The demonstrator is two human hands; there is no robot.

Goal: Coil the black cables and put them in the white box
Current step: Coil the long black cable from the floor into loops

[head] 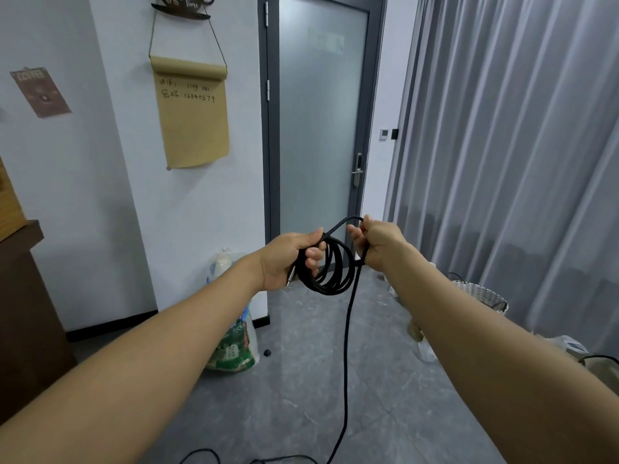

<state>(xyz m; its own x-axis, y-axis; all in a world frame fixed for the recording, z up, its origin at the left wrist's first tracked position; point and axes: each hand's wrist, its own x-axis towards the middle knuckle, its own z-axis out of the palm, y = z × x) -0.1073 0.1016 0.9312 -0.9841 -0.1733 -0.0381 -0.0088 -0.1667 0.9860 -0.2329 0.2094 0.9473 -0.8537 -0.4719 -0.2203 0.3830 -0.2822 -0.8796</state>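
While both arms reach forward at chest height, the left hand [284,259] grips a bundle of loops of the black cable [335,266], its fingers [313,253] curled round the strands and the thumb laid over the top; a silver metal plug [290,275] at the cable's end pokes out below the palm; the right hand [378,242] holds the next stretch of the same cable, fingers curled round it, with an arc of cable running between the two hands; from under the right hand the free length hangs straight down to the grey tiled floor [301,380], where it trails off at the bottom edge; the white box cannot be made out in this view. On the white wall a roll of brown kraft paper [192,112] hangs by strings, handwritten "WiFi: jing rui" and below it two characters I cannot read followed by "12345679"; to the left a small brown poster [40,92] reads "COFFEE"; a dark sign [182,5] above the paper is too cut off to read; a frosted glass door [318,112] stands ahead, grey curtains [502,145] hang to the right; a green printed bag [234,346] leans at the wall's corner, its print illegible; a white wire basket [482,296] sits by the curtains.
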